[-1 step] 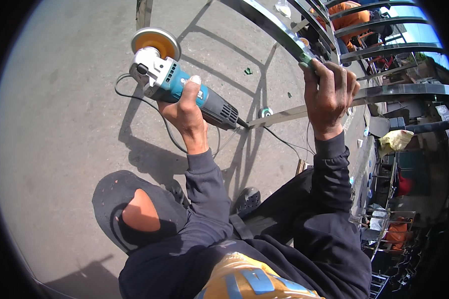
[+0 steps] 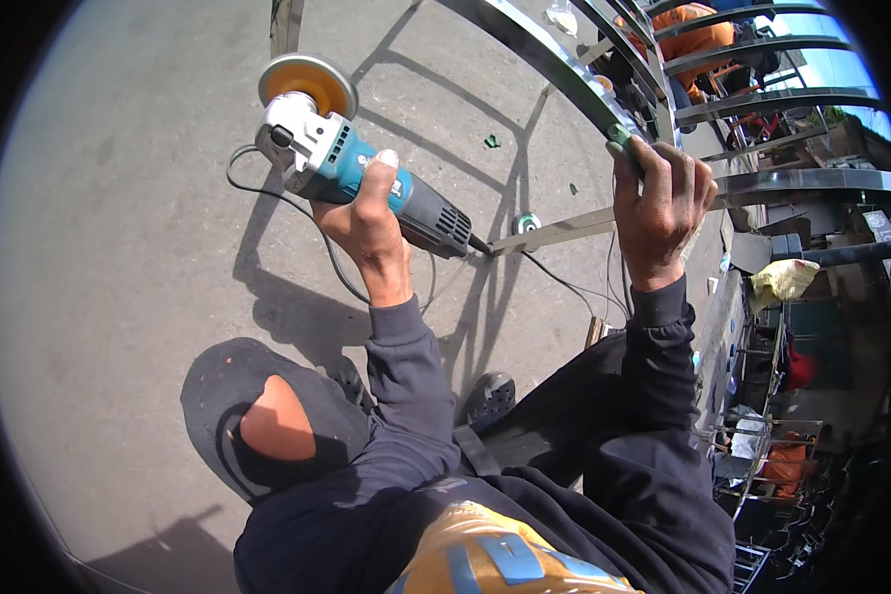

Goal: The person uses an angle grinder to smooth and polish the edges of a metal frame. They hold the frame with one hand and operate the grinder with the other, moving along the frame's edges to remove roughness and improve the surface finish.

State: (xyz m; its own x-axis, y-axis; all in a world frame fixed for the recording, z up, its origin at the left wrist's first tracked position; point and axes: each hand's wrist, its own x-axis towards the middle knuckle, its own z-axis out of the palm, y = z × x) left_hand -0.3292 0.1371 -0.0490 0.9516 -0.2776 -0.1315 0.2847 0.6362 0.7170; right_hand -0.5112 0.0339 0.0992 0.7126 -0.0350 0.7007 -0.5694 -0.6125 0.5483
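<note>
My left hand (image 2: 368,220) is wrapped around the teal and black body of an angle grinder (image 2: 378,188). The grinder's round orange-faced disc (image 2: 309,87) points up and away from me, apart from the metalwork. Pinched in my right hand (image 2: 661,203) is a small green block (image 2: 622,136), like a bar of polishing compound. It sits against the curved shiny metal rail (image 2: 554,71) of a barred frame. Part of the block is hidden by my fingers. From the grinder's rear end a dark power cord (image 2: 482,244) runs down behind the frame's lower bar.
A flat metal bar (image 2: 564,232) slants toward the grinder, with a round disc (image 2: 528,226) on the concrete floor (image 2: 148,228) behind it. Green scraps (image 2: 492,142) lie nearby. At the upper right, a person in orange (image 2: 698,38) is behind the bars. A yellowish bag (image 2: 784,282) is at right.
My right hand has slid slightly right and down along the rail with the green block. The left hand and the grinder stay almost where they were.
</note>
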